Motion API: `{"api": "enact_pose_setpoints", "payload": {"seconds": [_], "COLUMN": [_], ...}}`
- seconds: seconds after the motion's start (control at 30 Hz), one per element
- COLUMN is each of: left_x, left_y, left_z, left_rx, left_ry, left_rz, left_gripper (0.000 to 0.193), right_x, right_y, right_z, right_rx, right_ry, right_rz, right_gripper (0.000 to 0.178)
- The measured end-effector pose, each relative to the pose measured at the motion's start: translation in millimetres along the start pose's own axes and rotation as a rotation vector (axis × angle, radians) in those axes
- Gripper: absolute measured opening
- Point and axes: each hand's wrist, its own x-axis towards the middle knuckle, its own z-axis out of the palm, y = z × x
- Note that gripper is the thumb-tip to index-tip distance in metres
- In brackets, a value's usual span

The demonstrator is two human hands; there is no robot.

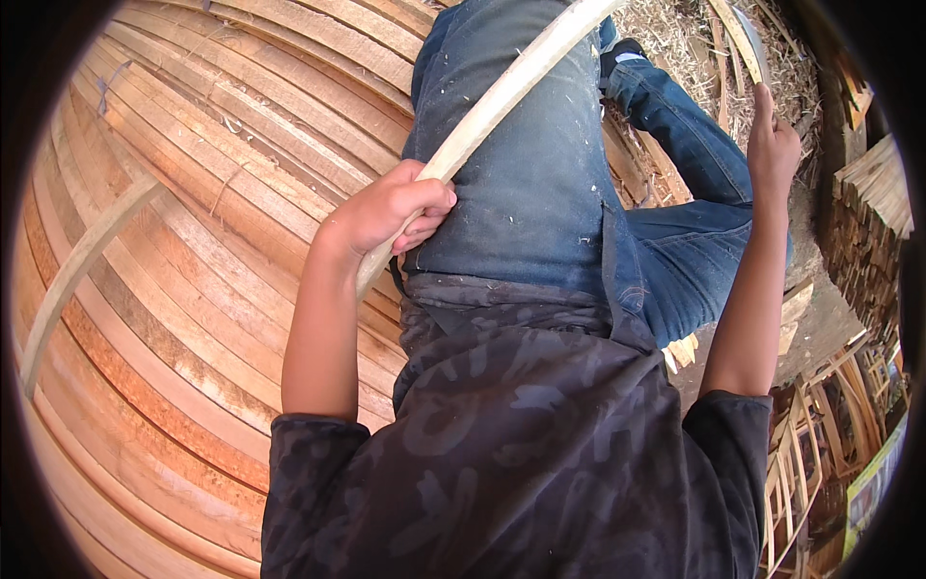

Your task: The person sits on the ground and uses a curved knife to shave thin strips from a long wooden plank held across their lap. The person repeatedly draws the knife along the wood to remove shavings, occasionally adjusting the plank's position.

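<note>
Dark patterned T-shirt [540, 454], soft cotton, nearest the lens. Blue jeans [540, 164], dusted with wood chips. Left hand [391, 207] clenched around a pale curved wooden strip [502, 96], which lies across the left thigh and runs up out of view; likely light, springy and dry, best gripped mid-length, splinters possible. Right hand [772, 145], index finger raised, grasps a thin curved blade [748, 39]. Left: stacked reddish wooden slats [193, 261], smooth, bowed. Far: straw-like shavings [675, 39]; pale wooden frames [820, 434]
</note>
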Motion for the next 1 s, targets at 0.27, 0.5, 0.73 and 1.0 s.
{"api": "enact_pose_setpoints", "payload": {"seconds": [0.27,0.5,0.73,1.0], "left_x": [4.5,3.3,7.4,2.8], "left_y": [11.1,17.5,16.9,23.6], "left_z": [-5.7,-3.3,-2.9,9.9], "left_rx": [0.034,-0.091,0.079,0.339], "left_ry": [-0.009,-0.019,-0.004,0.178], "left_rz": [-0.085,-0.137,-0.084,-0.058], "left_gripper": [0.028,0.029,0.031,0.035], "right_x": [-98.6,-42.3,21.8,-93.3], "right_y": [-115.2,-92.1,-10.3,-112.3], "right_z": [30.1,58.4,20.8,19.9], "right_rx": [-0.001,-0.042,0.062,0.155], "right_ry": [-0.329,-0.14,0.026,-0.371], "right_rz": [-0.43,-0.335,-0.04,-0.346], "right_gripper": [0.065,0.07,0.075,0.06]}}
